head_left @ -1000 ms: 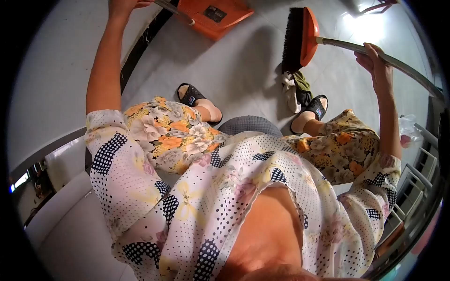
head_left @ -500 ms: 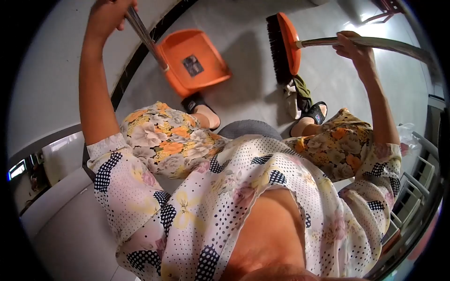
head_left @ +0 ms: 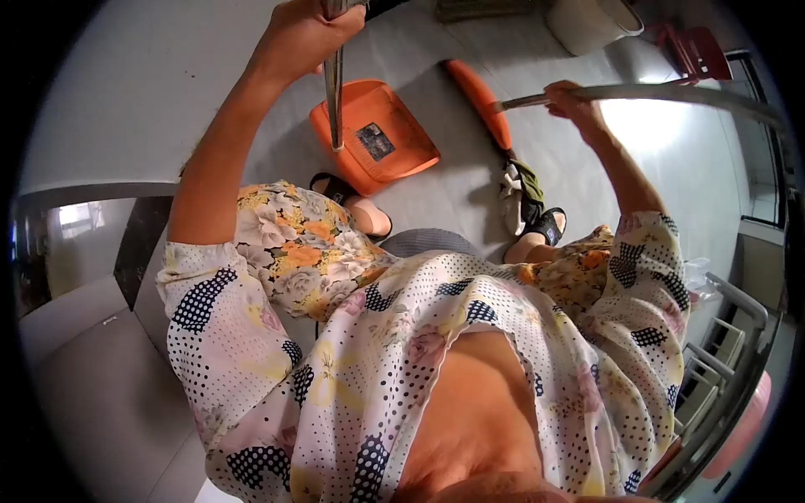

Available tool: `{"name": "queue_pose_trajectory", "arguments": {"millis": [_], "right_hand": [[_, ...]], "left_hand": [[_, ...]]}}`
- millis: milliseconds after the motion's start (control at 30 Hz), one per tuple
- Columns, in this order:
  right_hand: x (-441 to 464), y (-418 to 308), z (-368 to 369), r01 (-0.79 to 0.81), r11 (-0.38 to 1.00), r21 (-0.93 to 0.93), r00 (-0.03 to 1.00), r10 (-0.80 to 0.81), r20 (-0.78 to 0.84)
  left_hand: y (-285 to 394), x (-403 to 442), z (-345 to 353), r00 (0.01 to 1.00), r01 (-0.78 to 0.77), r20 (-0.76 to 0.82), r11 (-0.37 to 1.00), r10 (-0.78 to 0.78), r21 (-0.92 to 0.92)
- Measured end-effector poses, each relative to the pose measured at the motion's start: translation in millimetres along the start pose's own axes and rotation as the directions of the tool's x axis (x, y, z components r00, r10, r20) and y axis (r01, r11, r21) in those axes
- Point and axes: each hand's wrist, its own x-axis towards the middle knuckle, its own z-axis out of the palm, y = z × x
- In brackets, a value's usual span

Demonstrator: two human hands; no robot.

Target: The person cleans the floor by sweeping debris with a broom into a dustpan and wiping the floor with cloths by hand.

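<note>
My left hand, at the top, is closed around the metal handle of an orange dustpan. The pan lies near my left foot, and a dark label shows on it. My right hand grips the long handle of a broom with an orange head. Its bristles are mostly hidden from this angle. Just below the broom head, beside my right foot, lies a crumpled cloth, green on one side and white on the other. I cannot tell whether it is one piece or two.
A pale bucket stands at the top right, with a red chair or stool beyond it. My slippered feet are on the grey tiled floor. A metal rack is at my right, and a wall at my left.
The left hand and dustpan have shifted right. The broom head has moved left and tilted, so its bristles no longer show clearly. More of the bucket has come into view.
</note>
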Motion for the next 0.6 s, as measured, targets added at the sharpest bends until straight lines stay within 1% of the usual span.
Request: {"name": "queue_pose_trajectory", "arguments": {"millis": [133, 200, 233, 300, 367, 400, 467, 533, 567, 600], "right_hand": [[-27, -37, 55, -0.051, 0.998, -0.034, 0.989, 0.055, 0.136], [-38, -47, 72, -0.032, 0.999, -0.027, 0.982, 0.037, 0.187], [-39, -49, 78, -0.035, 0.999, -0.004, 0.983, 0.035, 0.178], [-34, -60, 84, -0.029, 0.999, 0.025, 0.987, 0.025, 0.156], [-27, -75, 73, -0.042, 0.997, 0.067, 0.994, 0.034, 0.107], [-26, -80, 65, -0.034, 0.994, 0.109, 0.996, 0.025, 0.083], [-22, -94, 51, 0.061, 0.993, 0.097, 0.997, -0.066, 0.044], [-21, -115, 42, 0.172, 0.979, 0.106, 0.985, -0.173, -0.005], [-22, -123, 37, 0.218, 0.974, 0.061, 0.976, -0.217, -0.029], [-17, -124, 25, 0.256, 0.965, 0.051, 0.967, -0.255, -0.011]], "left_hand": [[-12, 8, -9, 0.996, -0.019, -0.086, 0.999, 0.016, -0.040], [-29, 16, -5, 0.975, -0.171, -0.149, 0.984, 0.162, -0.046], [-39, 18, -5, 0.959, -0.232, -0.176, 0.972, 0.221, -0.040], [-45, 14, -7, 0.954, -0.232, -0.193, 0.973, 0.229, 0.008], [-53, 14, -6, 0.950, -0.233, -0.202, 0.971, 0.238, 0.051], [-54, 15, -6, 0.951, -0.229, -0.209, 0.973, 0.229, 0.021], [-62, 18, -11, 0.955, -0.215, -0.218, 0.975, 0.199, -0.052], [-64, 20, -26, 0.940, -0.218, -0.296, 0.966, 0.170, -0.138], [-66, 22, -31, 0.884, -0.301, -0.398, 0.950, 0.244, -0.085], [-51, 16, -38, 0.914, -0.176, -0.394, 0.971, 0.101, -0.161]]}}
